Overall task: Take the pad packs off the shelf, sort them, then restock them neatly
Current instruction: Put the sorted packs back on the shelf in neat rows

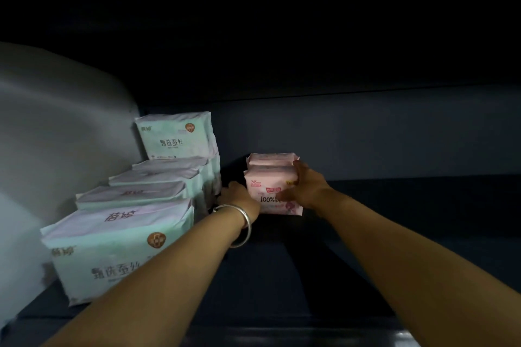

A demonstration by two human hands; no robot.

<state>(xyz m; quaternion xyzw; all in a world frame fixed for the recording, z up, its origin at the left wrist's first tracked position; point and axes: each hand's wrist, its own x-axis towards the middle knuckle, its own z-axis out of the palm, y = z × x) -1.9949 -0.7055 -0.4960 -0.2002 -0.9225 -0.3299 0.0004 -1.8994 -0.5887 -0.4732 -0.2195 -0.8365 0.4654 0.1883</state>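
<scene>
Dark shelf (394, 205) all round me, its back wall grey-blue and the board above lost in shadow, with a pale side wall (56, 135) on my left. Along that wall stand the green packs (112, 251) in a row running from the front edge to the back, each upright and touching the next; one more green pack (174, 135) sits on top at the far end. Just right of the row, apart from it, stand the pink packs (272, 191), two that I can see, one behind the other, near the back of the shelf. My left hand (239, 194) rests against the left side of the front pink pack, fingers hidden behind it so I cannot tell how they lie; a silver bangle (239, 222) hangs on that wrist. My right hand (304, 186) holds the pink packs from the right, thumb across the front face and fingers curled over the top corner
</scene>
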